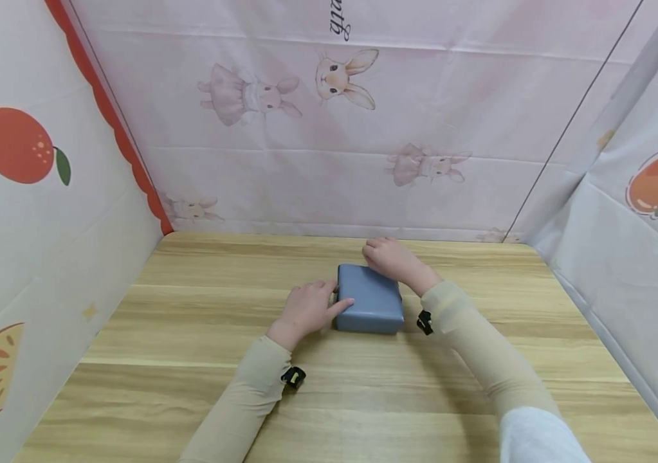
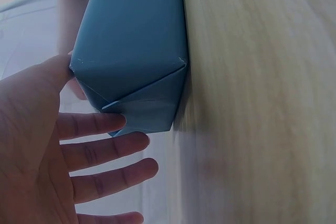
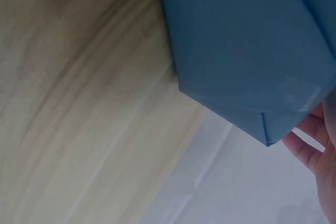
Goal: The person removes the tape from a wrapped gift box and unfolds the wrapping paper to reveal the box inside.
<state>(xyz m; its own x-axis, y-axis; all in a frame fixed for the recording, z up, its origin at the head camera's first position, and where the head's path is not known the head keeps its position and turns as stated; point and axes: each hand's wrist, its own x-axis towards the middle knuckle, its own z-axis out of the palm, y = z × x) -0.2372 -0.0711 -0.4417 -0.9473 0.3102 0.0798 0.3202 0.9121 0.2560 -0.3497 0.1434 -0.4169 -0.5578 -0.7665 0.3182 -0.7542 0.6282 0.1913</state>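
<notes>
A box wrapped in blue-grey paper [image 1: 370,296] sits on the wooden table, its end paper folded into flaps in the left wrist view. My left hand [image 1: 307,307] is at its left side, thumb lying over the top edge. Seen from the left wrist, the fingers [image 2: 113,150] are spread and fairly straight, the index fingertip touching the folded end flap [image 2: 149,106]. My right hand [image 1: 393,258] holds the far right edge with bent fingers. In the right wrist view its fingers [image 3: 305,148] show partly behind the paper's corner; the thumb is hidden.
The wooden table [image 1: 190,379] runs back to a pink cloth wall [image 1: 282,186] printed with rabbits. White cloth sides with fruit prints stand at left [image 1: 74,212] and right [image 1: 624,244]. Each wrist carries a small black camera.
</notes>
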